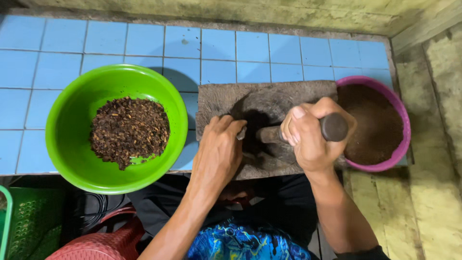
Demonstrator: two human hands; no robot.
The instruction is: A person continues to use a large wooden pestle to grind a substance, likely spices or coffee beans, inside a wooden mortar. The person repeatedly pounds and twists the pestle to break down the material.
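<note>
The right hand [313, 139] is clamped round a dark, smooth pestle [332, 127], its head down in the hollow of the rough grey stone mortar [226, 98]. The left hand [219, 151] cups the hollow's edge, fingers loosely curled, gripping nothing. 1 glossy green bowl [72, 149] holds coarse dark bits yet unground; the pink bowl [402, 144] is nearly full of fine brown powder.

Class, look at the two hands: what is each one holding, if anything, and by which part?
The right hand grips a dark pestle around its upper shaft. The left hand holds nothing; it rests on the stone mortar.
</note>
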